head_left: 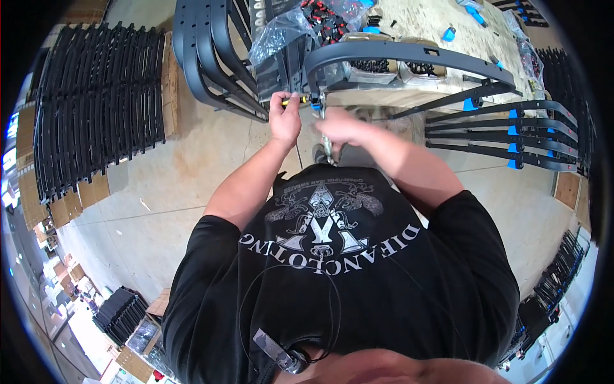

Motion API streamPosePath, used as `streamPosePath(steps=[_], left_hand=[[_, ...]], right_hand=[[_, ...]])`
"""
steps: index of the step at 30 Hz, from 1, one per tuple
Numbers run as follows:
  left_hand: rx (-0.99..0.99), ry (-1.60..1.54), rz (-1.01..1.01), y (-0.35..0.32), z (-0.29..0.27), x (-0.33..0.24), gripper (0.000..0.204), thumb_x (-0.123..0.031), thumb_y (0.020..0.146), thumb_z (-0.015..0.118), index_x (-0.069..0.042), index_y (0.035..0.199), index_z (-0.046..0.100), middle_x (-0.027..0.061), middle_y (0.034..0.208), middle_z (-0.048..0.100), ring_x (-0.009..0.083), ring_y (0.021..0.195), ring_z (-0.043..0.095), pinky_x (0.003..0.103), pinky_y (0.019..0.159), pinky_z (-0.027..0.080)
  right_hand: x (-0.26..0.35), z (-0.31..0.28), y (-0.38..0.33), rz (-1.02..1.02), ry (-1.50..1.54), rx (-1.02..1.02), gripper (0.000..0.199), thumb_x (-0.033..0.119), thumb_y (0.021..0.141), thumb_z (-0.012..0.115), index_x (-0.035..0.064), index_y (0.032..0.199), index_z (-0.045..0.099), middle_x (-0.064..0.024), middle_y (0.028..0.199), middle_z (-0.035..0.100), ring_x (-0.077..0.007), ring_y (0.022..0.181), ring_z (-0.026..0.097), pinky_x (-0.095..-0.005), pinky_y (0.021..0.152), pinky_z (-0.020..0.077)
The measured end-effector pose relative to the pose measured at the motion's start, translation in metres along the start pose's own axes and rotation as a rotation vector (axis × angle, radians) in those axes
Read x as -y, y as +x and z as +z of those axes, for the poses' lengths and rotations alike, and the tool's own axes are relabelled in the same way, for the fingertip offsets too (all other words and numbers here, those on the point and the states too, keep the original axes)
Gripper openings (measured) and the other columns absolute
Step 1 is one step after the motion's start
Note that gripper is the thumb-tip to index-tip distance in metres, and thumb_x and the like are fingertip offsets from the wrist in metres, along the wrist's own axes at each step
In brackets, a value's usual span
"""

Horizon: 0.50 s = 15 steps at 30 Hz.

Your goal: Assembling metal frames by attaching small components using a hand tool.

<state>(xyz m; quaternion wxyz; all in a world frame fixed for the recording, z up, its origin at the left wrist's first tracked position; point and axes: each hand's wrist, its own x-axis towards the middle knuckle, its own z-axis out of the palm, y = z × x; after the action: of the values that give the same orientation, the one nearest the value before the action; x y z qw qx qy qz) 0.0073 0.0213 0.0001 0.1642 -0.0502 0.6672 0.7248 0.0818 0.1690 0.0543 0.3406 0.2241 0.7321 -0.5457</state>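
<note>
At the near edge of the bench, my left hand [286, 121] is closed with thumb and fingertips on a small yellow-and-black handled tool [303, 100]. Its tip meets a blue piece [314, 107] at the lower end of a curved black metal frame [396, 50]. My right hand [340, 126], slightly blurred, is wrapped round a silver metal hand tool [327, 146] just right of the left hand. The tool's exact kind cannot be made out. The curved frame extends across the bench edge to the right, above both hands.
The worn workbench [409, 25] carries a plastic bag of red-and-black parts [326, 22] and boxes of dark hardware [371, 67]. Curved black frames [211, 57] hang at the left; bars with blue clips [511, 134] jut out at right. Stacked black bars [102, 96] stand far left.
</note>
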Motion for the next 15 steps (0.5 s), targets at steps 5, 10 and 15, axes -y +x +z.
streamPosePath(steps=[5,10,15], left_hand=[[-0.033,-0.009,-0.104,-0.005,-0.003,-0.009,0.011,-0.016,0.099,0.066,-0.009,0.099,0.058,-0.0027,0.080,0.054,0.0074,0.073,0.044,0.026,0.064,0.039],[-0.026,0.065,0.058,0.002,0.000,0.001,0.013,-0.018,0.099,0.068,-0.009,0.097,0.059,-0.0027,0.079,0.054,0.0078,0.072,0.045,0.026,0.063,0.040],[-0.040,0.087,-0.015,-0.003,-0.015,0.013,0.012,-0.019,0.101,0.064,-0.015,0.102,0.053,-0.0029,0.064,0.047,0.0067,0.047,0.038,0.027,0.039,0.028]], right_hand=[[0.020,0.008,-0.014,0.068,0.113,-0.048,0.030,0.021,0.092,0.054,-0.0070,0.093,0.064,-0.0202,0.079,0.067,-0.0278,0.052,0.064,-0.0440,0.043,0.0492],[0.001,0.001,-0.004,-0.038,0.068,0.027,0.035,0.020,0.091,0.055,-0.0128,0.102,0.061,-0.0226,0.087,0.070,-0.0305,0.057,0.068,-0.0469,0.047,0.0535],[0.020,0.012,-0.014,0.064,0.026,-0.052,0.033,0.021,0.091,0.055,-0.0099,0.099,0.060,-0.0176,0.076,0.067,-0.0255,0.053,0.063,-0.0404,0.045,0.0495]])
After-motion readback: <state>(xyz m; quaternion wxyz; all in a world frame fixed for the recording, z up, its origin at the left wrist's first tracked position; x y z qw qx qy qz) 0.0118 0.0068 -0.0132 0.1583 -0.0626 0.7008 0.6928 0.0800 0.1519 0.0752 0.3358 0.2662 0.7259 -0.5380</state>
